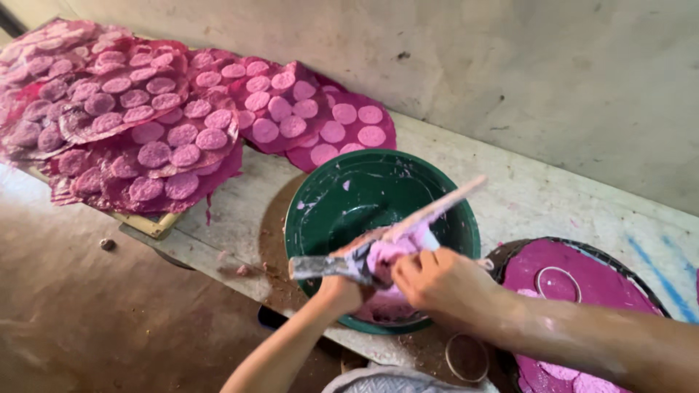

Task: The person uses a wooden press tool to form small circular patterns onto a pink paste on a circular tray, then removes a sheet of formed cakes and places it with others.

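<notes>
A dark green bowl [364, 189] sits on a pale, stained bench, with pink paste smeared at its near rim. Over that rim my left hand [338, 291] grips a flat metal scraper [317, 267] coated in pink paste. My right hand [440, 280] holds a long thin stick [437, 211] that slants up to the right across the bowl, its lower end pressed into the lump of pink paste [389, 255] on the scraper. Both hands are close together, touching the paste.
Magenta sheets covered with several round pink discs [167, 109] lie stacked at the left and behind the bowl. A round dark tray [510, 255] at right holds a pink sheet and a metal ring [557, 282]. Another ring [466, 356] lies near the bench edge. A wall stands behind.
</notes>
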